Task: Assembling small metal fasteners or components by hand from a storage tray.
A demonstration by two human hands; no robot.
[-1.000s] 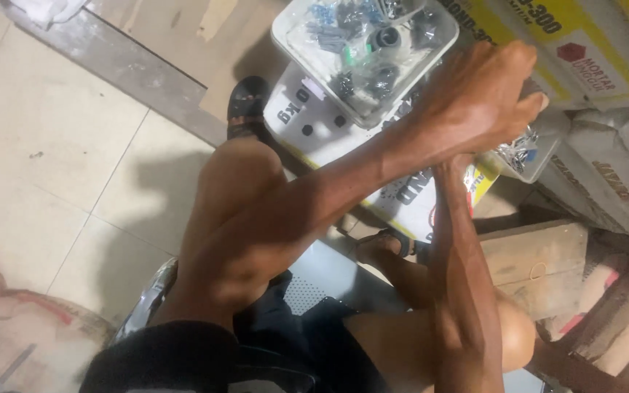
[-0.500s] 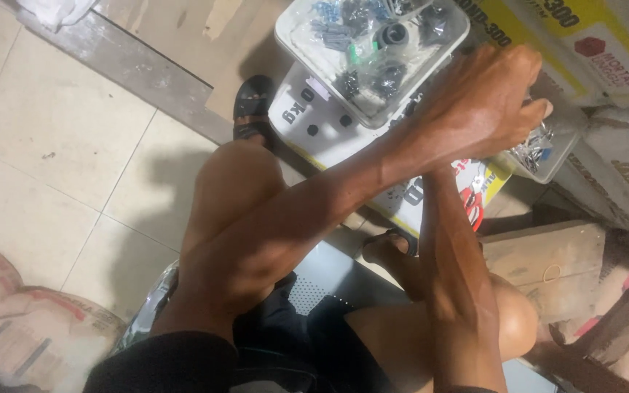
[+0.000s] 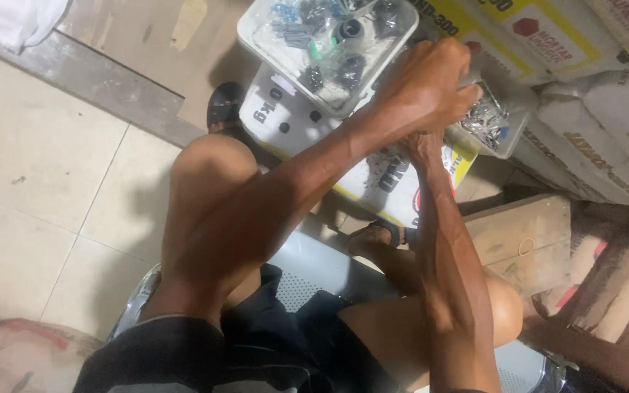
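- Two hands meet over a small clear tub of metal fasteners (image 3: 491, 122), which sits tilted against white printed sacks (image 3: 606, 138) at the upper right.
- Left hand (image 3: 425, 89) is curled into a loose fist just above that tub, knuckles up; what its fingertips pinch is hidden under the hand, so I cannot tell.
- Right hand (image 3: 422, 145) comes up from below and is mostly covered by the left wrist; whether it is spread or pinched I cannot tell.
- A larger clear tray (image 3: 325, 51) with dark round parts and bluish pieces rests on a white box (image 3: 285, 116) to the left of the hands, touching or nearly touching the left forearm.
- One foot in a dark sandal (image 3: 225, 104) rests beside the white box; the other sandalled foot (image 3: 376, 236) sits below the hands.
- Risk, as I judge it: the small tub looks poorly seated, so a nudge from either hand could tip it and scatter fasteners across the pale floor tiles (image 3: 45, 189).
- Another risk: the left forearm crosses close to the big tray's corner, and a sweep back could push it off the box.
- Working one hand beneath the other hides the fingertips, so a small piece could slip unseen.
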